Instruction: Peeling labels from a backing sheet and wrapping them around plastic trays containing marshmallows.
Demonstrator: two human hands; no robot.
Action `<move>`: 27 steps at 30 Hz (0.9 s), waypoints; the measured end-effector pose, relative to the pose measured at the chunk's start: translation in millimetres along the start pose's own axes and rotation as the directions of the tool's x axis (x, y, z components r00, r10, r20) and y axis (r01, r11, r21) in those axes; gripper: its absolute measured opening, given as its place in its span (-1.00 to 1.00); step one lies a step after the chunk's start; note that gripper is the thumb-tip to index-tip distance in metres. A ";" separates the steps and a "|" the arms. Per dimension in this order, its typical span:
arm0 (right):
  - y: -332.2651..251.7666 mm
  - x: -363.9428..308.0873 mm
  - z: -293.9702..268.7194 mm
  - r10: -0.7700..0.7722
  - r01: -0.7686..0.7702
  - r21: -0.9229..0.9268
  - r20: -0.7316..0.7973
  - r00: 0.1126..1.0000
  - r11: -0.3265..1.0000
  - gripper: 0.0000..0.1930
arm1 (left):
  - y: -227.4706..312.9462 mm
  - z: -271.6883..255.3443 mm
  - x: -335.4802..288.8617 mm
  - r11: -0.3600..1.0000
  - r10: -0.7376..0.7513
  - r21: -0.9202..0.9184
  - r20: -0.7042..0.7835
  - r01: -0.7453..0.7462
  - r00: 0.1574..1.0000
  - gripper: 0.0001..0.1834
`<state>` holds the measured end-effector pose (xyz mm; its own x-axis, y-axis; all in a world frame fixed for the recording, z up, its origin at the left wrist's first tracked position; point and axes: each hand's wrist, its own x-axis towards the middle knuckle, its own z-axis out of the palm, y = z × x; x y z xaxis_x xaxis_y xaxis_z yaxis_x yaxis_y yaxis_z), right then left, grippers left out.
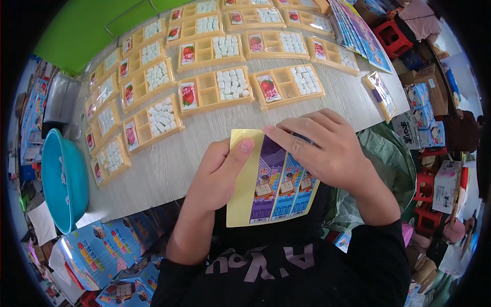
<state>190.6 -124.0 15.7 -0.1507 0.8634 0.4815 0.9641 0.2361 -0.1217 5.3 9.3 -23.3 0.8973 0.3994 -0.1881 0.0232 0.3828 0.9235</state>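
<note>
Close to my body I hold a yellow-backed sheet of stickers [241,197], printed with purple and blue labels. My left hand [222,171] grips its left edge, thumb on the front and fingers behind. At the top edge, my right hand [322,143] pinches the upper corner of the purple label [266,189]; whether that corner is lifted I cannot tell. Just beyond my hands, rows of beige plastic trays [208,96] stand on the table. Each shows a strawberry-printed packet [188,95] at one end and small white pieces [232,84] at the other.
A turquoise basin [64,179] stands at the table's left edge. Along the right side lie a packaged tray [380,96] with a purple label and a stack of printed sheets [360,33]. Below are blue printed boxes [102,250], a green plastic bag [391,163] and red stools [424,184].
</note>
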 end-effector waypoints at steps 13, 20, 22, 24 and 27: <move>8.9 -4.0 -13.2 0.037 -0.037 0.042 0.000 0.999 0.998 -0.65 | 6.4 13.8 9.4 0.993 -0.070 0.097 -0.034 0.073 0.997 -0.59; 14.8 -15.8 -6.6 0.080 -0.075 0.040 -0.153 0.985 0.996 -0.70 | 9.7 23.4 14.6 0.974 -0.032 0.225 -0.027 0.037 0.999 -0.67; 17.4 -21.6 -10.0 0.047 -0.040 0.052 -0.145 0.988 0.998 -0.74 | 10.6 27.9 17.0 0.972 -0.015 0.233 -0.018 0.019 1.000 -0.67; 19.8 -28.0 -10.4 0.062 -0.054 0.055 -0.157 0.986 0.997 -0.75 | 12.4 31.2 20.5 0.956 -0.043 0.290 -0.019 0.046 0.999 -0.68; 23.4 -36.0 -10.3 0.051 -0.042 0.047 -0.207 0.977 0.998 -0.77 | 14.7 37.4 28.8 0.943 -0.028 0.332 -0.006 0.028 1.000 -0.69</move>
<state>220.8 -154.2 4.5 -0.0528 0.7635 0.6436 0.9583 0.2200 -0.1823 47.9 -4.7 -2.7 0.8937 0.3934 -0.2158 0.1938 0.0952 0.9764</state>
